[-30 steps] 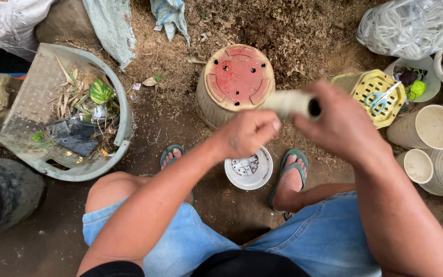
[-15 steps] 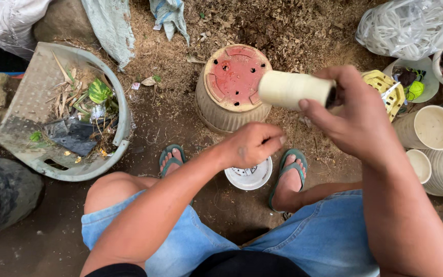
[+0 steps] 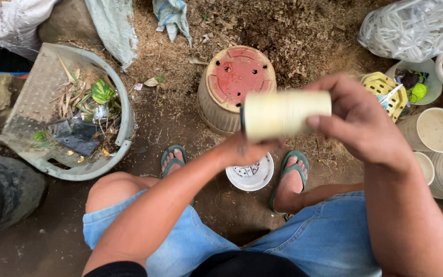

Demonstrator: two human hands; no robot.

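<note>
My right hand grips a cream plastic pot, held sideways at chest height with its mouth toward the left. My left hand is at the pot's mouth, fingers curled under its rim and partly hidden by it. Below them, on the dirt between my two sandalled feet, sits a small white pot seen from above. An upturned brown pot with a red holed base stands just beyond the hands.
A grey tub of plant scraps and debris lies at the left, a dark bucket at bottom left. Stacked cream pots, a yellow basket and a clear plastic bag crowd the right. Cloth lies at the top.
My right hand has turned the cream pot and brought it leftward and lower. My left hand has risen from near the white pot to the cream pot's mouth.
</note>
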